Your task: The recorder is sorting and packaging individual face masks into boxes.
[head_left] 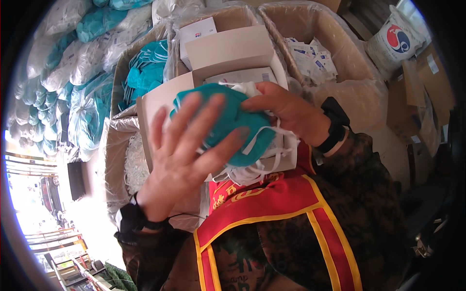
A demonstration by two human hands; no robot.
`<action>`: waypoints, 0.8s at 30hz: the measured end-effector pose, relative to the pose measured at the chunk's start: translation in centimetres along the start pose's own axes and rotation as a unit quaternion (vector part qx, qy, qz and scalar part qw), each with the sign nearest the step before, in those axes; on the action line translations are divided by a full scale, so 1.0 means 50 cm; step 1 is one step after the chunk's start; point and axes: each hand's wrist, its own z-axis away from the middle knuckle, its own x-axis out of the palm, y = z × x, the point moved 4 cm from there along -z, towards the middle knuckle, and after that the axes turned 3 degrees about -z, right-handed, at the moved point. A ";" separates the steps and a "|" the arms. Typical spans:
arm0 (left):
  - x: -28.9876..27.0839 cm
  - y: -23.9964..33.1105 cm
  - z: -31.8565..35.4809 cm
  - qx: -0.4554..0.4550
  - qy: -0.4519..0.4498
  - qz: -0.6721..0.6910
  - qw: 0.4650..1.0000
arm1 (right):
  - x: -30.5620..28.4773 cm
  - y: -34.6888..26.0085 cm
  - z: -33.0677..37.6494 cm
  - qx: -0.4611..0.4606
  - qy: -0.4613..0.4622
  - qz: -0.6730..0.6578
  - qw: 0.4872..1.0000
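A teal cup-shaped face mask (233, 116) with white elastic straps (279, 155) is held over an open white carton (230, 48). My right hand (281, 109) pinches its right edge, thumb on the teal face, with something white bunched at the fingers. Whether more masks lie under it I cannot tell. Slightly blurred, my left hand (182, 150) lies spread across the mask's left side, thumb over its front. Inside the carton, behind the mask, a white package (242, 76) shows in part; the rest of the inside is hidden.
A plastic-lined box of teal masks (148, 72) stands at the left, above a box of white straps (136, 165). Another lined box at the back right holds small white packets (313, 60). Bagged masks (90, 106) pile up at far left; a white sack (395, 41) stands far right.
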 end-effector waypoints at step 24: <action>0.094 -0.007 0.030 -0.091 -0.238 0.338 0.906 | 0.110 -0.023 0.137 -0.054 -0.199 0.194 0.959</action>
